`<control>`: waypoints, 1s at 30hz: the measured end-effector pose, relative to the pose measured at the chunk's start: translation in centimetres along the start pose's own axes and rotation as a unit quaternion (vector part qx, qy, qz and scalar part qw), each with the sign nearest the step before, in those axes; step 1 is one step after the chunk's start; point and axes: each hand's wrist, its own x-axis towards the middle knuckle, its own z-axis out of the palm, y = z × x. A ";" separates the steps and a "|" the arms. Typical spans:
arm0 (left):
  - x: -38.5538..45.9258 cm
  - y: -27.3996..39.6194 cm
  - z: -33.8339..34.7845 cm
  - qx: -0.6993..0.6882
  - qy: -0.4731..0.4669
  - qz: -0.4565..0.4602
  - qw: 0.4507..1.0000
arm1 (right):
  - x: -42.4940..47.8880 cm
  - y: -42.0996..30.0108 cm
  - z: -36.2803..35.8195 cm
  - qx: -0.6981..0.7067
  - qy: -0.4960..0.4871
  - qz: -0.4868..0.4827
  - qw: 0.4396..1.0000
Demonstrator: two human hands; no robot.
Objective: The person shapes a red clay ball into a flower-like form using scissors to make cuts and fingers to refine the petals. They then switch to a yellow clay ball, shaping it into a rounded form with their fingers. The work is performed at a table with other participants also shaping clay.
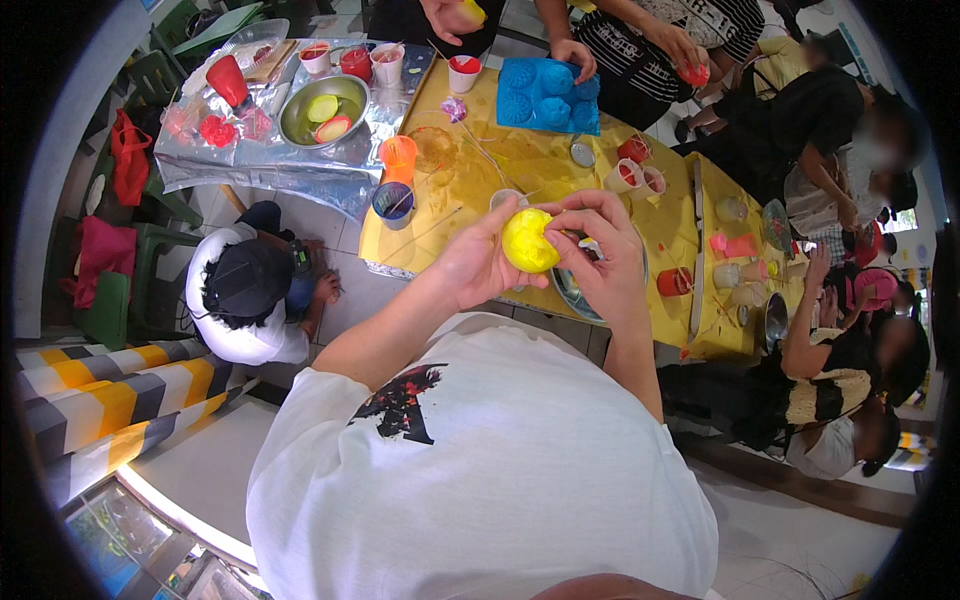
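Note:
In front of my white shirt, my left hand (476, 259) cups a bright yellow rounded lump (526, 244) with a rough, uneven upper side, possibly wax. My right hand (604, 251) pinches the lump's right edge between thumb and fingers. Beneath my right hand a metal bowl (574, 292) is partly hidden. Just beyond my fingertips stands a white cup (505, 198), also partly covered. A dark blue cup (393, 204) and an orange cup (398, 156) are to the left of my hands.
A yellow-covered table (465, 187) holds a blue flower-shaped mold (547, 96) and a red-filled jar (674, 281). Left, a foil-covered table (262, 161) bears a steel bowl (324, 112) of liquid. A person (247, 285) crouches at left; others stand across and at right.

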 end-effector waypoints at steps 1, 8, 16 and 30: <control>0.0 0.0 -0.1 -0.011 -0.015 0.002 1.000 | 0.0 0.0 0.0 0.000 -0.001 -0.001 1.000; -0.1 -0.2 0.0 -0.007 0.003 0.004 1.000 | -0.1 -0.1 0.0 0.018 -0.010 -0.005 1.000; -0.2 0.4 0.4 -0.086 -0.029 -0.012 0.996 | -0.4 0.0 -0.1 -0.044 0.050 -0.014 0.998; 0.6 3.4 3.6 -0.091 -0.095 -0.021 0.991 | 0.5 -1.4 -0.9 0.044 0.090 -0.026 0.995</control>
